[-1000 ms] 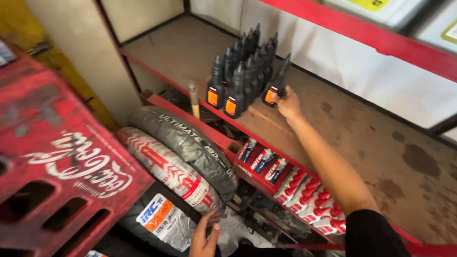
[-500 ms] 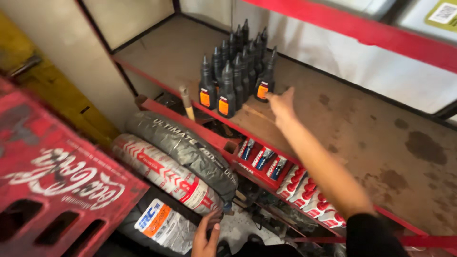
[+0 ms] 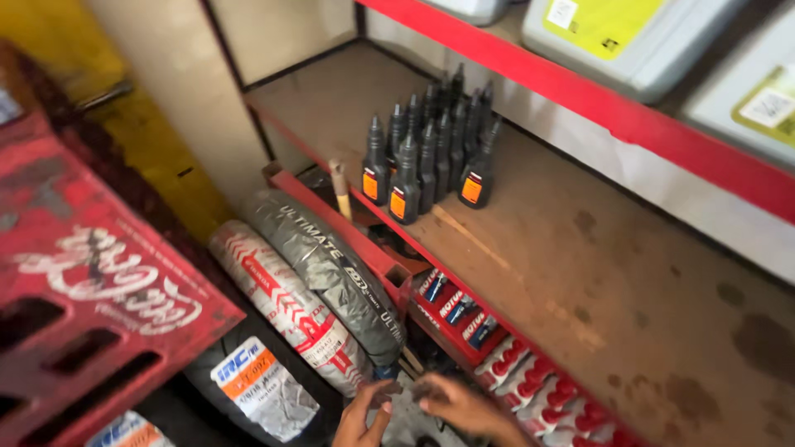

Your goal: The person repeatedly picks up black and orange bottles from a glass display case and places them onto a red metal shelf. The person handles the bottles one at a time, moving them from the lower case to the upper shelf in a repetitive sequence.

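My left hand (image 3: 364, 416) and my right hand (image 3: 465, 406) meet low at the bottom edge of the view, fingertips close together over a small dark thing (image 3: 404, 387) on grey plastic wrap. Whether either hand grips it is unclear. Just above them lie wrapped tyres: a grey-black one (image 3: 331, 269), a red-and-white one (image 3: 286, 302) and a black one with an orange-and-white label (image 3: 257, 389). A cluster of several black bottles with orange labels (image 3: 426, 153) stands on the brown shelf board (image 3: 580, 281), far from both hands.
A red plastic crate (image 3: 99, 290) fills the left side. Red-and-blue small boxes (image 3: 455, 306) and red-and-white tubes (image 3: 530, 382) line the lower shelf beside my right hand. A wooden handle (image 3: 339, 190) sticks up by the red shelf rail. Grey jugs with yellow labels (image 3: 629, 33) sit on the shelf above.
My right hand has left the bottle on the shelf and come down to the bottom, next to my left hand. The bottle stays with the cluster. The view has tilted slightly.
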